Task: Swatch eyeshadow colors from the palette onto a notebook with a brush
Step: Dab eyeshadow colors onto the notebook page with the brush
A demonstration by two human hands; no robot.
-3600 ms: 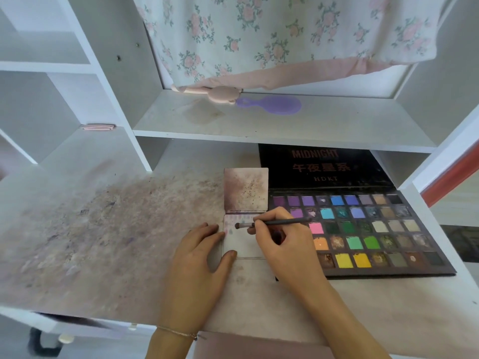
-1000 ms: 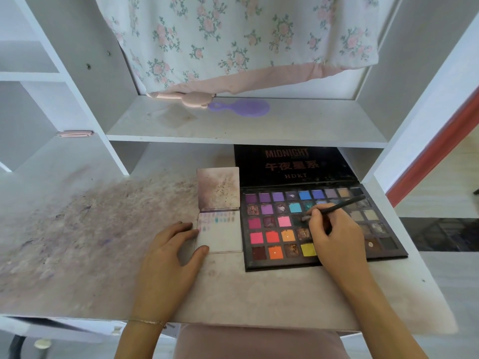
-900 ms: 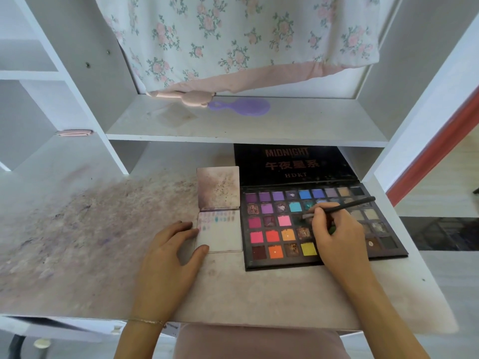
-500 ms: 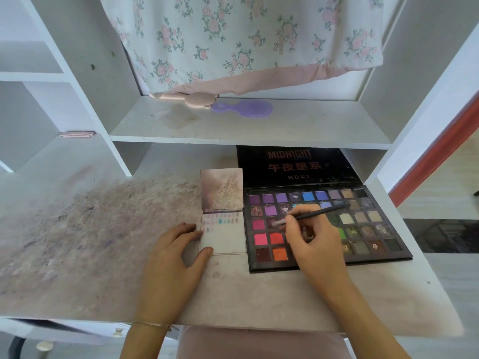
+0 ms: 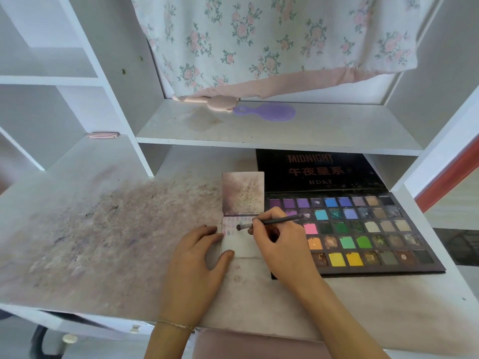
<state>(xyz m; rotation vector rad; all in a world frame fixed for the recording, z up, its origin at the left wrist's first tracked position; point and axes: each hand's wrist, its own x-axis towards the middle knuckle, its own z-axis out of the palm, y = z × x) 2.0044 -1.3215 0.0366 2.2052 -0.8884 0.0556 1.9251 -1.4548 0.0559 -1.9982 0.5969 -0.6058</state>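
A small open notebook lies on the desk with its stained cover flipped up and a row of faint colour swatches along the top of its page. To its right lies the open black eyeshadow palette with several rows of coloured pans. My right hand pinches a thin dark brush, whose tip touches the notebook page just under the swatch row. My left hand rests flat on the desk, with its fingertips and thumb pressing on the notebook's left edge.
The desk top is stained with powder left of the notebook. A shelf above holds a purple hand mirror and a pink brush. A floral cloth hangs behind. White shelf walls stand on both sides.
My right hand has carried the brush leftward from the palette's pans to the notebook page. My left hand has stayed on the notebook's edge.
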